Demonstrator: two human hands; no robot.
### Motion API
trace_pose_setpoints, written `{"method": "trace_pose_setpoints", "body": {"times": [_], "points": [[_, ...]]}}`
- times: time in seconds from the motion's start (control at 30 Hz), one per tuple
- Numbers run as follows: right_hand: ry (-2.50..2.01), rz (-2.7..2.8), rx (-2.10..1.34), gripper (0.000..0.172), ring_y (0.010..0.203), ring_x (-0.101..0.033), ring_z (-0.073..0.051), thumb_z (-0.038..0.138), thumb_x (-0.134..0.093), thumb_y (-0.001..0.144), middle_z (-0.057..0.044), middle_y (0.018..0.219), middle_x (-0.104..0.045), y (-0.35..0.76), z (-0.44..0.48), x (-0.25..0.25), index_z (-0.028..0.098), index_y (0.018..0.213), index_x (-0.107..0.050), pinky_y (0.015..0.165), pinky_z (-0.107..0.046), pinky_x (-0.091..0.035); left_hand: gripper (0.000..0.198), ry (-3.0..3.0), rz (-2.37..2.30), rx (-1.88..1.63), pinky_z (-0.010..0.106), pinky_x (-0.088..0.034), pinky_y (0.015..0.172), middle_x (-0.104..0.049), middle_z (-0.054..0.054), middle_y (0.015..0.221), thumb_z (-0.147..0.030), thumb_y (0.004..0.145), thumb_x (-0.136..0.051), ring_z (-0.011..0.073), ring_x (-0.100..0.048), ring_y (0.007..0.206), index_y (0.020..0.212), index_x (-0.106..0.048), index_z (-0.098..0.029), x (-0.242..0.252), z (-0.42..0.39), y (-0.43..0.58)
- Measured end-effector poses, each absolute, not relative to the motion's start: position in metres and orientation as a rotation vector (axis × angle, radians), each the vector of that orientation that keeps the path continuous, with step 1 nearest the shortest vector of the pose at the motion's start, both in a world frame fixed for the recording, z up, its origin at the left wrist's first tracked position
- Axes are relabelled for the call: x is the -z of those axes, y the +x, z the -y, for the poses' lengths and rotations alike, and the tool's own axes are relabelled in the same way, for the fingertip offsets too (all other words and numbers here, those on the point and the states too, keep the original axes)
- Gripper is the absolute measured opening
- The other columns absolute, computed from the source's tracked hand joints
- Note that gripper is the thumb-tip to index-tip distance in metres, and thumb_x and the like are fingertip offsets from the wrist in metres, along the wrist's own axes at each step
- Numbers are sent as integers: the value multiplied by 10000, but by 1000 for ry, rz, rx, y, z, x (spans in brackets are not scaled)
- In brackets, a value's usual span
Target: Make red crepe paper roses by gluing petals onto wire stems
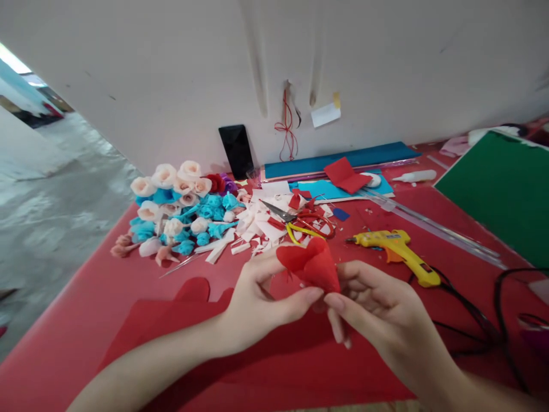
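A red paper flower with curled petals is held up between my two hands, over the red table. My left hand pinches its base from the left with thumb and fingers. From the right, my right hand grips the same base, its thumb tip almost meeting the left thumb. Beneath my hands lies a large sheet of red paper. Scissors with red and yellow handles rest just beyond the flower on paper scraps. A yellow glue gun lies to the right.
Pink, white and blue paper flowers are heaped at the left. A black phone leans on the wall. Further right are a white glue bottle, black cables and a green board.
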State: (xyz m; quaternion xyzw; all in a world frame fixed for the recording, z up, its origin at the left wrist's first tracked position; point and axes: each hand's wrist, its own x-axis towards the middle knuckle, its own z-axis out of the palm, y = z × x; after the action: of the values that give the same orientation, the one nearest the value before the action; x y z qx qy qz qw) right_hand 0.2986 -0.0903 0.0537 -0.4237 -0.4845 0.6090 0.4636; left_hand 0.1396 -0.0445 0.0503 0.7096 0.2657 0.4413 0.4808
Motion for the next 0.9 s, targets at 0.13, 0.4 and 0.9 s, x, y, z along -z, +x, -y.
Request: {"method": "trace_pose_setpoints", "body": {"times": [0.13, 0.4, 0.9], "points": [[-1057, 1218, -1480, 145, 461, -530, -59, 276, -588, 789, 14, 562, -552, 298, 89, -53, 144, 815, -534, 456, -137, -459, 77, 1705, -718, -1061, 273, -467, 698, -616, 26, 723, -139, 719, -625, 158, -583, 724, 790, -640, -167, -48, 46, 140], [-1065, 1288, -1376, 97, 491, -583, -88, 204, -596, 771, 0, 574, -597, 297, 85, -54, 137, 797, -530, 458, -134, -502, 87, 1570, -737, -1007, 237, -444, 703, -590, 3, 735, -148, 756, -600, 130, -552, 736, 836, -615, -181, -41, 46, 141], [-1088, 1272, -1373, 101, 509, -596, -98, 186, -611, 760, -3, 578, -588, 296, 85, -59, 133, 749, -526, 439, -133, -499, 38, 1533, -781, -996, 205, -468, 687, -602, -8, 725, -195, 753, -619, 104, -546, 687, 788, -612, -184, -40, 47, 141]]}}
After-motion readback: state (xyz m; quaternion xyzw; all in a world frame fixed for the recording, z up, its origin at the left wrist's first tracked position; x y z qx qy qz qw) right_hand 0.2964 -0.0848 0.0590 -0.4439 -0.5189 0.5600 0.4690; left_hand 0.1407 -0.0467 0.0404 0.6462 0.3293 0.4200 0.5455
